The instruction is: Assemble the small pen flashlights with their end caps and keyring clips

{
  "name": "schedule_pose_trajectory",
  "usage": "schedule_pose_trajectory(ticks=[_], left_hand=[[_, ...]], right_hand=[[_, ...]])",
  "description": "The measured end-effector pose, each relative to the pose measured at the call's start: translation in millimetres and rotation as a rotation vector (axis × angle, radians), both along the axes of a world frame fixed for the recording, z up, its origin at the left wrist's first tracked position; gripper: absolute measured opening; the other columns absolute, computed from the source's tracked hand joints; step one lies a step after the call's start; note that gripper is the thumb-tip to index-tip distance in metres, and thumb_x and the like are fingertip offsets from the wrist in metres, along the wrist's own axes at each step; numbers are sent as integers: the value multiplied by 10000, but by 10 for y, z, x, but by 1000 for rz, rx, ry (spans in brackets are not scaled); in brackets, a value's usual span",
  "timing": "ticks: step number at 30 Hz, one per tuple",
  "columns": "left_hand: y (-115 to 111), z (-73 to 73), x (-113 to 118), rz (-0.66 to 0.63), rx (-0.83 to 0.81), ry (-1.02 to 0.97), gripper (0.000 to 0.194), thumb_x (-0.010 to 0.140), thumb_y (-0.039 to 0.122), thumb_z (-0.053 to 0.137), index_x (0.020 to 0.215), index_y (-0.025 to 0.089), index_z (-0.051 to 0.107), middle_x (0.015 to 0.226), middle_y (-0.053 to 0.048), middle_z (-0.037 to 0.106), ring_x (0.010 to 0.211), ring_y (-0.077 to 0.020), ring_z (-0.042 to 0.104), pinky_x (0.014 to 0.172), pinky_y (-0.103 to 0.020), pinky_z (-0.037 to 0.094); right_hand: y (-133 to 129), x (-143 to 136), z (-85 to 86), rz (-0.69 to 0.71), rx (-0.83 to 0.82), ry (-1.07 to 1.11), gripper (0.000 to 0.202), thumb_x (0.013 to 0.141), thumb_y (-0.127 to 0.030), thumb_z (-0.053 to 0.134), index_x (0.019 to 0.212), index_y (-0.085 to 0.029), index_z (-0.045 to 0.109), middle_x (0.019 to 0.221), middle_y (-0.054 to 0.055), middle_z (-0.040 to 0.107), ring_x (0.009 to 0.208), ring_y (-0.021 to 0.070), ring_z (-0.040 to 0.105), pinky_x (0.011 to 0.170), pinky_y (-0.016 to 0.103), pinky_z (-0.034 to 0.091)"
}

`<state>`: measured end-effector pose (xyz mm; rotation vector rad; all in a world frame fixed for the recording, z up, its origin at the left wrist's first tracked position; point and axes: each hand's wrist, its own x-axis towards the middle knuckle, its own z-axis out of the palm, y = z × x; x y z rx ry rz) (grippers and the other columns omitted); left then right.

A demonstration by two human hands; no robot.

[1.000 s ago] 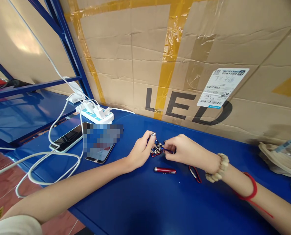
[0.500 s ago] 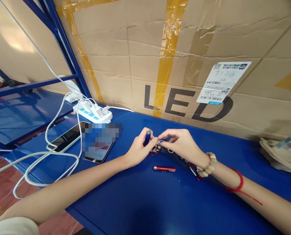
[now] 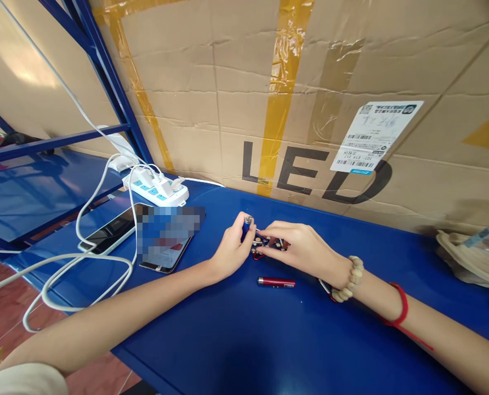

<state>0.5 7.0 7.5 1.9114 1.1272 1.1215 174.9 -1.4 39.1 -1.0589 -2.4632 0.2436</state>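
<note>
My left hand (image 3: 232,246) is closed around a blue pen-shaped torch (image 3: 248,220), held upright with its silver end up. My right hand (image 3: 308,244) is beside it, thumb and forefinger apart around a blue clip (image 3: 262,240). The clip lies among small round metal pieces (image 3: 266,249) on the table, partly hidden by the fingers. A red pen-shaped torch (image 3: 276,282) with a silver end lies just in front of both hands. Under my right wrist, part of a red-and-silver clip (image 3: 325,287) shows.
On the blue table (image 3: 228,340), a white-edged phone (image 3: 113,227) and a partly blurred dark phone (image 3: 174,258) lie at left. Behind them sits a white power strip (image 3: 158,189) with looping cables. A large cardboard box (image 3: 228,82) stands at the back, a beige bag (image 3: 462,260) at right.
My right hand has lowered the blue clip toward the metal pieces, and its fingers have spread from a pinch. The blue torch in my left hand has barely shifted.
</note>
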Motion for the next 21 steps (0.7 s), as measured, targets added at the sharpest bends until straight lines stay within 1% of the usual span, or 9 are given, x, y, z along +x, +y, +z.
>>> schedule_pose_trajectory(ticks=[3,6,9,11,13,17,19,21], left_hand=[[-5,-1,2,-7,6,-3,139,888,294,379,789,205,339,677,52,410,600,-76,392,596,-198,345],[-14,7,7,-4,2,-7,150,882,292,395,777,204,334,683,51,410,603,-74,398,599,-197,351],[-28,17,14,-1,13,-8,166,872,293,417,762,202,332,686,50,422,600,-70,408,593,-194,356],[-36,20,18,7,29,-2,168,871,294,420,758,201,337,675,52,427,582,-66,404,571,-189,351],[-39,21,18,19,41,7,170,871,294,416,752,200,339,655,57,425,557,-62,392,544,-182,339],[-35,30,12,16,32,26,191,873,305,408,734,198,333,635,64,424,535,-57,388,525,-177,334],[-34,34,8,10,30,32,204,876,311,403,724,197,328,629,64,420,532,-57,385,525,-177,335],[-36,32,5,2,37,40,212,877,312,400,716,196,328,619,64,415,533,-57,382,525,-176,332]], right_hand=[[-35,-31,8,-26,9,-35,281,904,-369,467,1022,-184,643,892,53,645,679,127,597,601,233,449],[-75,-66,27,-50,11,-101,261,911,-349,456,963,-162,631,833,53,626,637,128,577,579,238,436],[-95,-90,37,-61,56,-196,235,923,-299,432,903,-155,617,774,48,601,618,133,563,546,240,409],[-90,-88,34,-62,103,-246,234,930,-281,415,923,-151,610,766,49,589,614,136,559,524,239,391],[-75,-72,31,-64,134,-269,241,934,-281,404,984,-145,597,778,50,583,613,136,556,516,237,385],[-61,-51,38,-45,118,-258,251,936,-282,400,1061,-141,566,815,52,585,642,139,560,548,237,406],[-67,-60,43,-40,103,-254,242,934,-271,402,1060,-138,560,810,51,581,655,143,558,557,240,406],[-74,-74,43,-38,78,-253,212,929,-257,411,1009,-140,568,790,44,571,640,137,546,549,238,395]])
